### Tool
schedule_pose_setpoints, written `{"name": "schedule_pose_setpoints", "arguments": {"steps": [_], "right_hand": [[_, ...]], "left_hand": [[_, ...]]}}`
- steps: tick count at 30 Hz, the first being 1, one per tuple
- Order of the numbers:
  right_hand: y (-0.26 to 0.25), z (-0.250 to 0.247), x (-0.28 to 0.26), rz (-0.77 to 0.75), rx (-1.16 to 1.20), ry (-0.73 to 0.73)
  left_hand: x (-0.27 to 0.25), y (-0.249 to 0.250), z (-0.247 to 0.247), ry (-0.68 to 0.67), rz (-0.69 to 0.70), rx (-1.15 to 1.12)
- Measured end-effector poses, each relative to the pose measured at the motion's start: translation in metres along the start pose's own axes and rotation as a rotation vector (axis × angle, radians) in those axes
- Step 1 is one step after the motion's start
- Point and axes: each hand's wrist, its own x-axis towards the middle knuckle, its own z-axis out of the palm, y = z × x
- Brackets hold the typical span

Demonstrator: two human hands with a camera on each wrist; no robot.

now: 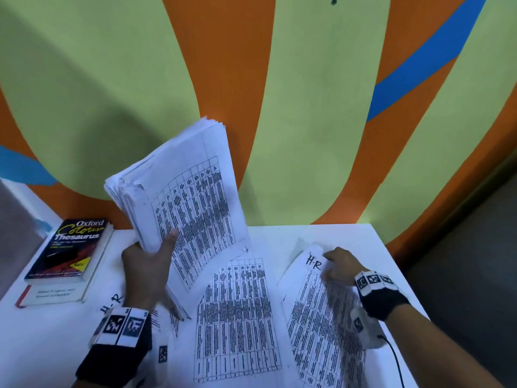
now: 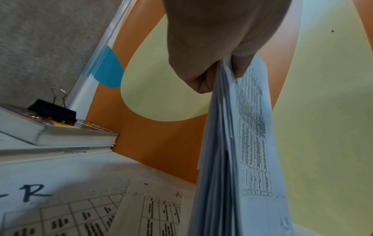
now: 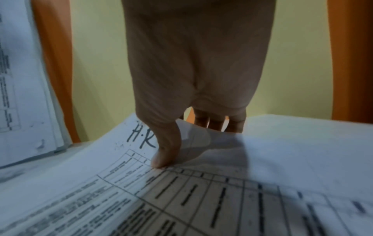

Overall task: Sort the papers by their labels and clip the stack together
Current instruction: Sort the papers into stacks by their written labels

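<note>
My left hand (image 1: 156,249) grips a thick stack of printed papers (image 1: 184,191) by its lower edge and holds it upright above the white table (image 1: 363,239); the left wrist view shows the thumb on the stack's (image 2: 232,143) front sheet. On the right, my right hand (image 1: 330,263) pinches the top corner of a sheet marked "H.R" (image 1: 321,317), thumb (image 3: 165,153) on top and fingers under the raised corner. Another table-printed sheet (image 1: 237,317) lies flat in the middle. A sheet also marked "H-R" (image 2: 34,193) lies under my left wrist. A black binder clip (image 2: 54,111) sits on the books.
Two stacked books, the top one an Oxford thesaurus (image 1: 70,247), lie at the table's left back corner. A painted wall (image 1: 307,107) rises directly behind the table. The table's right edge drops to a dark floor (image 1: 461,261). A thin black cable (image 1: 394,357) runs from my right wrist.
</note>
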Motion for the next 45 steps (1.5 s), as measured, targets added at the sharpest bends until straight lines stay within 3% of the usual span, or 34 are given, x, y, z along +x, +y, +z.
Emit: {"name": "schedule_pose_setpoints", "arguments": {"steps": [4,8,14,18,22,24,28,32,37,39,45], "right_hand": [[0.002,-0.001,-0.011,0.002,-0.005,0.056],[-0.002,-0.031,-0.033,-0.105,0.170,0.143],[-0.017,-0.149,-0.088,-0.224,0.013,0.382],[-0.067,-0.231,-0.144,-0.438,-0.156,0.525],[-0.125,-0.279,-0.166,-0.584,-0.233,0.488],[-0.156,-0.287,-0.163,-0.642,-0.268,0.367],[-0.208,-0.241,-0.110,-0.690,-0.316,0.083],[-0.224,-0.115,-0.022,-0.610,-0.297,-0.109],[-0.213,-0.010,0.032,-0.455,-0.241,-0.062],[-0.204,0.004,0.040,-0.413,-0.273,-0.060],[-0.191,0.008,0.043,-0.501,-0.380,-0.045]], "left_hand": [[0.000,-0.001,-0.001,0.016,0.000,-0.002],[0.003,-0.006,-0.008,0.051,0.003,-0.016],[0.014,-0.006,-0.024,0.193,0.007,-0.081],[0.017,-0.004,-0.035,0.245,-0.031,-0.114],[0.016,0.001,-0.042,0.254,-0.025,-0.092],[0.015,0.005,-0.045,0.263,0.009,-0.091],[0.016,0.001,-0.053,0.278,0.048,-0.068],[0.018,-0.004,-0.060,0.297,0.050,-0.085],[0.021,-0.015,-0.073,0.324,0.022,-0.052],[0.024,-0.018,-0.078,0.344,-0.017,-0.050],[0.022,-0.019,-0.080,0.345,-0.039,-0.040]]}}
